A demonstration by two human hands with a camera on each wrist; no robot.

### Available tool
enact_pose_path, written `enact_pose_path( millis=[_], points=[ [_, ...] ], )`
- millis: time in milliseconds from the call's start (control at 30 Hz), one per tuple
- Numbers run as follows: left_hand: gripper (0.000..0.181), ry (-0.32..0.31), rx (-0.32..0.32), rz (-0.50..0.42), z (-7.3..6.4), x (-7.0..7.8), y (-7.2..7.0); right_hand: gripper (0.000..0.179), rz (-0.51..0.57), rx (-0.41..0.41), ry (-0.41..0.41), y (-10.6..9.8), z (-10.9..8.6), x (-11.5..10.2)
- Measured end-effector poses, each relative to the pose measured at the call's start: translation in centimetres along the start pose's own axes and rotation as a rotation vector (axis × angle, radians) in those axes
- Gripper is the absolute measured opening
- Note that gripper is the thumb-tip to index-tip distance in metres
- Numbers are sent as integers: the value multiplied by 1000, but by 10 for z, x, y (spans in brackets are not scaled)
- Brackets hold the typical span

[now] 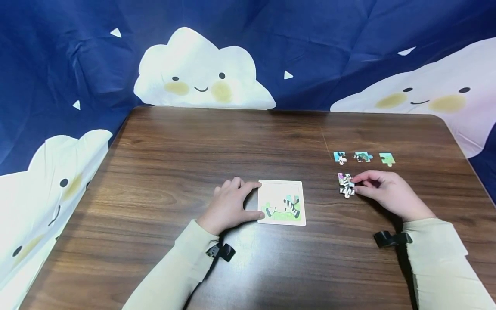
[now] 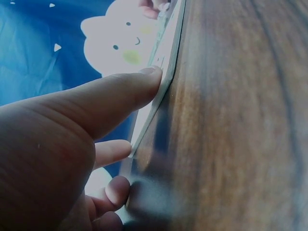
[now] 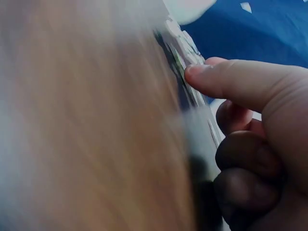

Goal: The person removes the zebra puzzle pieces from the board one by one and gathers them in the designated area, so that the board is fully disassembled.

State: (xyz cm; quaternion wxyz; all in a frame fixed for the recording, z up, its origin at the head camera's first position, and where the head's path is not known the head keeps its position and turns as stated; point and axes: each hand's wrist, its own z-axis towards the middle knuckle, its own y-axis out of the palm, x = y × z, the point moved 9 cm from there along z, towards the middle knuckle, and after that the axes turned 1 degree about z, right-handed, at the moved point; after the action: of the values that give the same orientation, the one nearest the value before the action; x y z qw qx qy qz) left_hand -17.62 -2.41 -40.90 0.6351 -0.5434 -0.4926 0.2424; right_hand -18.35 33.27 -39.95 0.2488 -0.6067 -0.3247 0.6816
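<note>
A square puzzle board (image 1: 281, 189) with a pale rim lies on the table, partly filled with pieces showing zebra legs on green. My left hand (image 1: 231, 204) rests at its left side, thumb and index finger spread and touching the edge near two corners. In the left wrist view the thumb (image 2: 120, 89) lies on the board's rim. To the right of the board, my right hand (image 1: 387, 191) pinches a zebra-striped puzzle piece (image 1: 346, 190) between thumb and index finger. Whether this is one piece or two joined cannot be told. The other right fingers curl inward.
Behind the right hand, three loose puzzle pieces lie in a row: a striped one (image 1: 340, 157), a blue-green one (image 1: 363, 156) and a green one (image 1: 387, 159). All stand on a brown wooden table (image 1: 186, 146). A blue cloth (image 1: 310, 51) with clouds hangs behind.
</note>
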Motion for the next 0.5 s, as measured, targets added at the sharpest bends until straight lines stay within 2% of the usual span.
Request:
enact_pose_path(
  millis=[300, 500],
  points=[
    [80, 3, 4, -2, 0, 0, -2, 22, -47, -20, 87, -29, 5, 37],
    [80, 7, -3, -10, -1, 0, -2, 25, -88, -21, 130, -38, 9, 47]
  ],
)
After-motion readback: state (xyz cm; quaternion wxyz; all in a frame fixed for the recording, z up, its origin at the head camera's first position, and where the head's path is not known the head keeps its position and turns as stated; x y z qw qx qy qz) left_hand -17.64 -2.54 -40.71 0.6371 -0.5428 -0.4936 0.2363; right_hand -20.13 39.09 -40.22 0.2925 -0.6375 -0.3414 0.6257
